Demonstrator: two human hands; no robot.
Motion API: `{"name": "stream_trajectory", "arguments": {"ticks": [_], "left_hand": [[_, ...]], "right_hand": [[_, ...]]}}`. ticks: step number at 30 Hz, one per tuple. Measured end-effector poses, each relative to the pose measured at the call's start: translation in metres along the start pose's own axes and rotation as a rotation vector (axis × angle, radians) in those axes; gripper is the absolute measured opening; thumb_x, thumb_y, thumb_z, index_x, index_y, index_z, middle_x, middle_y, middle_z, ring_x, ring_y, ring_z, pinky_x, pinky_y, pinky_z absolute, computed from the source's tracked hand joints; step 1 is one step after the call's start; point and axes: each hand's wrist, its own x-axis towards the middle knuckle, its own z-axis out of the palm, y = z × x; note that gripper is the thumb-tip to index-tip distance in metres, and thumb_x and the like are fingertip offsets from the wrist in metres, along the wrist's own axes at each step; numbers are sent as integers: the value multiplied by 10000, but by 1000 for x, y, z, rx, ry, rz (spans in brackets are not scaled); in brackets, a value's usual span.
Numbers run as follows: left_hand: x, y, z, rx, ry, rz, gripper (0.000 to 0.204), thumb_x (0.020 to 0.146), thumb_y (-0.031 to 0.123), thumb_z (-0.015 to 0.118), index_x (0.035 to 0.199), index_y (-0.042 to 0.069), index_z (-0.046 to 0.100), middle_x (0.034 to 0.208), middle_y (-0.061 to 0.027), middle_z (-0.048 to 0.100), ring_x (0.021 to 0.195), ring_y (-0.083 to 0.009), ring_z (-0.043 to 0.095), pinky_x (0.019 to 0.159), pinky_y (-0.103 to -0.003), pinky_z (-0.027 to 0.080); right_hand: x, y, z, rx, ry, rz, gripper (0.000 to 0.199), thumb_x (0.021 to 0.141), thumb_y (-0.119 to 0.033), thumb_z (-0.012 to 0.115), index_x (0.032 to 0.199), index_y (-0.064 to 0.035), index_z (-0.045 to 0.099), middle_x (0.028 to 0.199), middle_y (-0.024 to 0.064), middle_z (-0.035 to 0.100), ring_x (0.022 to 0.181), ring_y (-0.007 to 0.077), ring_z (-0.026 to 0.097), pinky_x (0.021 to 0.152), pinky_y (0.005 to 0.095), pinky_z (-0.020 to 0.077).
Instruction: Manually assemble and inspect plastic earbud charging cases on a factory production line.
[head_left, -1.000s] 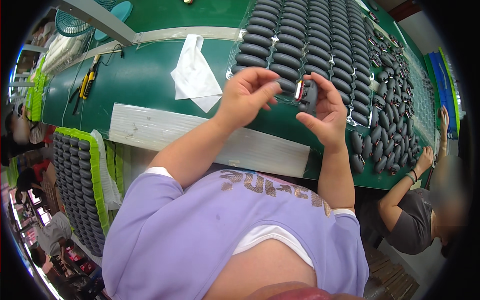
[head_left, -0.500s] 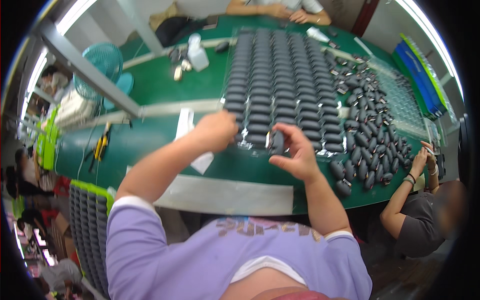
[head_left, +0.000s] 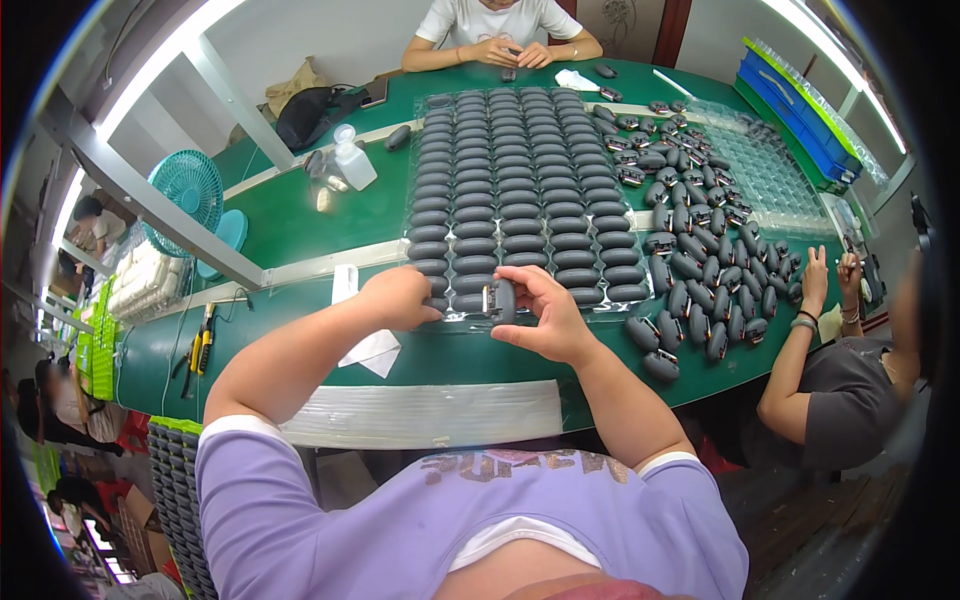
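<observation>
A clear plastic tray (head_left: 421,215) holds several columns of dark grey oval plastic cases (head_left: 521,212). At its near left corner, my left hand (head_left: 396,298) has its fingers curled together, the tips gripping a dark oval case (head_left: 436,303) low in the left column. My right hand (head_left: 548,316) holds another oval case (head_left: 505,302) upright between thumb and fingers, over the tray's near edge. This case's left side shows a pale and orange-brown strip. On the right lies a loose heap of similar cases (head_left: 712,265).
A co-worker's hands (head_left: 515,52) rest at the table's far side; another co-worker's hands (head_left: 830,278) are at right. Blue crates (head_left: 800,115) stand far right, beside an unfilled clear tray (head_left: 765,170). Yellow-handled pliers (head_left: 203,340), a white bottle (head_left: 354,160) and a teal fan (head_left: 187,190) are left.
The view has shifted, bringing more of the far co-worker into it. My left hand has come slightly nearer, toward the tray's near corner. My right hand still holds its oval case.
</observation>
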Motion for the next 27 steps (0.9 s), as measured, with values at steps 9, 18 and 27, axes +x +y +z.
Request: {"name": "stream_trajectory", "arguments": {"ticks": [9,18,27], "left_hand": [[-14,-16,20,-207,199,93,243,825,221,700,1020,78,688,1053,-118,572,992,-301,580,839,-388,468],[-19,-24,14,-296,260,92,164,879,196,627,984,73,652,1097,-125,561,991,-326,581,846,-394,467],[-25,-28,41,-469,361,160,91,818,134,689,862,54,689,998,-78,581,934,-271,590,799,-356,479]], "right_hand": [[-5,-10,1,-4,-18,21,697,712,-81,814,1316,-5,475,1197,62,493,1059,151,552,938,288,474],[-4,-9,1,-44,-17,5,699,713,-97,816,1316,-4,476,1187,63,498,1048,150,559,926,285,480],[-5,-4,4,-41,-8,-13,706,701,-127,826,1300,22,483,1193,101,500,1019,172,597,902,291,505]]}}
